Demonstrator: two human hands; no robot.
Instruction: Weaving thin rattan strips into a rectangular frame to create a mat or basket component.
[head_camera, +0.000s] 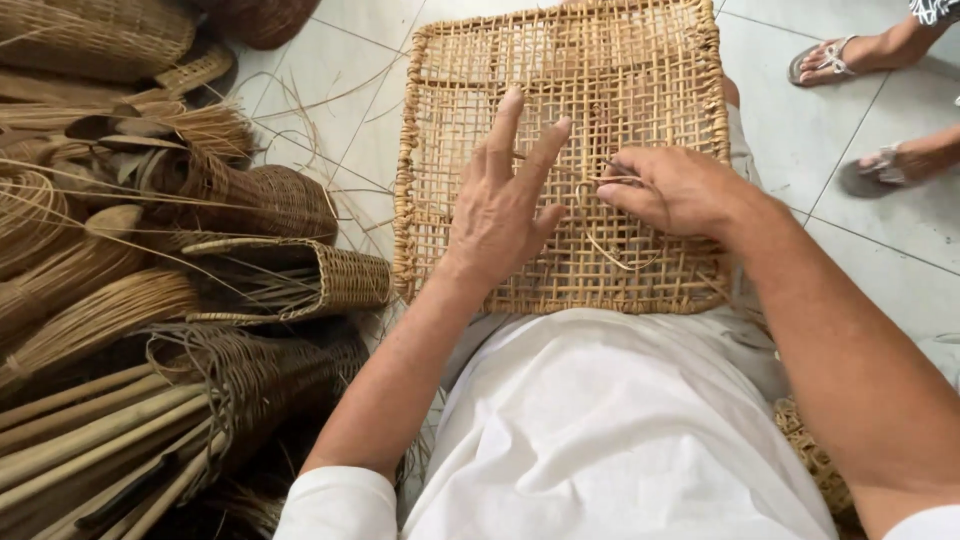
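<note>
**Open-weave rattan panel on the lap, both hands on it**

Biggest thing first: pale grey tile floor (870, 250), smooth w/ thin grout lines. Left side is a big heap of woven baskets (250, 200) & bundled cane (90, 430), brown, ribbed, lots of loose strands sticking out.

Then the woven panel (560, 100), roughly rectangular, tan, open grid w/ square holes & a thick braided rim. It's lying across the person's lap over a white shirt (610, 430), far end pointing away from the body.

Left hand (497, 215) lies flat on the mesh approx mid-panel, palm down, fingers spread wide & straight, gripping nothing. Right hand (680, 190) comes in from the right, wrist bent, fingers pinched narrow around a thin rattan strand (610, 252) that loops down thru the weave just below the knuckles.

Top right: someone else's feet in sandals (830, 58) on the tiles, well apart from the panel.
</note>
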